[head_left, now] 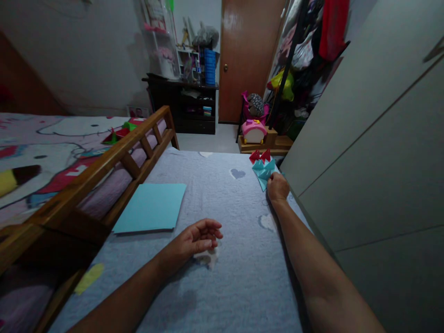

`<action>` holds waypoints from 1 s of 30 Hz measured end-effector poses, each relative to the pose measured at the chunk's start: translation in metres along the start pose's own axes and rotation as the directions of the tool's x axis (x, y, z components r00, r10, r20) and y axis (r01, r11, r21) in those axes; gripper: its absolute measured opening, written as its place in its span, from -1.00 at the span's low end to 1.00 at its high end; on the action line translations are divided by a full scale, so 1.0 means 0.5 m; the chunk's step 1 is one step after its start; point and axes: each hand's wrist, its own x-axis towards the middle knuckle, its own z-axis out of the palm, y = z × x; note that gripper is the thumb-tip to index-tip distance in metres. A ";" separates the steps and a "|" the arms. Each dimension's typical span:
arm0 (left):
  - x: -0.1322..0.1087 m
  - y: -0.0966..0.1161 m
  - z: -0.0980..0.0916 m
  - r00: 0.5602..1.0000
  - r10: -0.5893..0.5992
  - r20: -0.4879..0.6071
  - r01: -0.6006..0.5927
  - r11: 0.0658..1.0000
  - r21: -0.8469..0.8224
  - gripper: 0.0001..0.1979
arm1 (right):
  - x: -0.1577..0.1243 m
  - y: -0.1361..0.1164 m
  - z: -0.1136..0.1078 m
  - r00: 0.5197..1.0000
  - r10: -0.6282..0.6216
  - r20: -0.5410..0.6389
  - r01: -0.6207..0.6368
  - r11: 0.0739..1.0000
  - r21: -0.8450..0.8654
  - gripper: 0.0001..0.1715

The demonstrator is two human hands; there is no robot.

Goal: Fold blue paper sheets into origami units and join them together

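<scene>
Fingers of right hand (278, 187) curled, seem to pinch light-blue folded paper shape (262, 171); left hand (203, 235) loosely open, empty | Place: far right corner of pale blue heart-print cloth (225, 199), by red folded paper (255, 157) | Tip: pinch softly, or folds may squash

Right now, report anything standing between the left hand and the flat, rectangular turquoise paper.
Nothing visible blocks the left hand from the turquoise paper; only the pale blue, patterned cloth beneath both shows in the gap.
</scene>
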 end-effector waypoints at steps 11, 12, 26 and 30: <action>0.000 -0.011 -0.011 1.000 -0.014 0.013 0.014 1.000 0.018 -0.54 | -0.062 0.001 -0.015 0.977 -0.206 0.060 0.209 0.976 -0.054 -0.65; 0.001 -0.011 -0.011 1.000 -0.011 0.013 0.011 1.000 0.019 -0.54 | -0.068 -0.001 -0.016 0.968 -0.240 0.072 0.244 0.968 -0.052 -0.65; 0.001 -0.004 -0.004 1.000 -0.022 -0.009 0.022 0.999 0.038 -0.53 | -0.051 -0.009 -0.011 0.909 -0.371 0.188 0.391 0.916 -0.085 -0.62; 0.001 -0.001 -0.003 1.000 -0.023 0.001 0.023 0.999 0.027 -0.51 | -0.044 -0.002 -0.013 0.907 -0.376 0.191 0.400 0.911 -0.104 -0.56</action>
